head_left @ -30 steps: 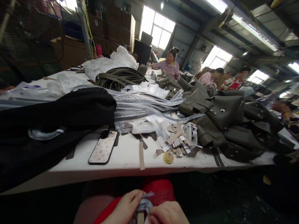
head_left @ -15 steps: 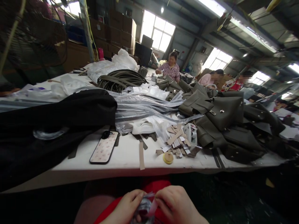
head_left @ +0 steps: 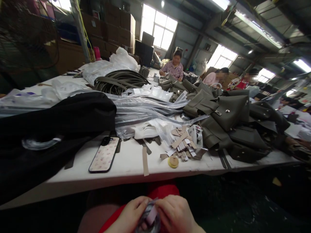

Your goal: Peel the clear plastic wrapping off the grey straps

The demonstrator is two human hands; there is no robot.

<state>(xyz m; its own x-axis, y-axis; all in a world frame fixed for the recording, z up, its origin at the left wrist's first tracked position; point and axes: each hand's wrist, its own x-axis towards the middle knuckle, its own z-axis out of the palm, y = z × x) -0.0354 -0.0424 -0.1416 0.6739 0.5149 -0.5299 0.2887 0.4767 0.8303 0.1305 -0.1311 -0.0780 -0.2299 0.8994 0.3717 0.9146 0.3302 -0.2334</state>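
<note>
Below the table edge (head_left: 126,186), left hand (head_left: 130,215) and right hand (head_left: 176,215) pinch a crumpled plastic strip (head_left: 149,218) that could tear if tugged apart.

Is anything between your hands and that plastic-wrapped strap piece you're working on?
Nothing visible: the left hand and right hand both pinch the wrapped strap piece directly, in the lap below the table edge.

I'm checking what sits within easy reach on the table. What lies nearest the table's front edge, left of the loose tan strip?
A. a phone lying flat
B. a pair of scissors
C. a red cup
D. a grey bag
A: the phone lies flat near the table edge, left of the tan strip.
</note>
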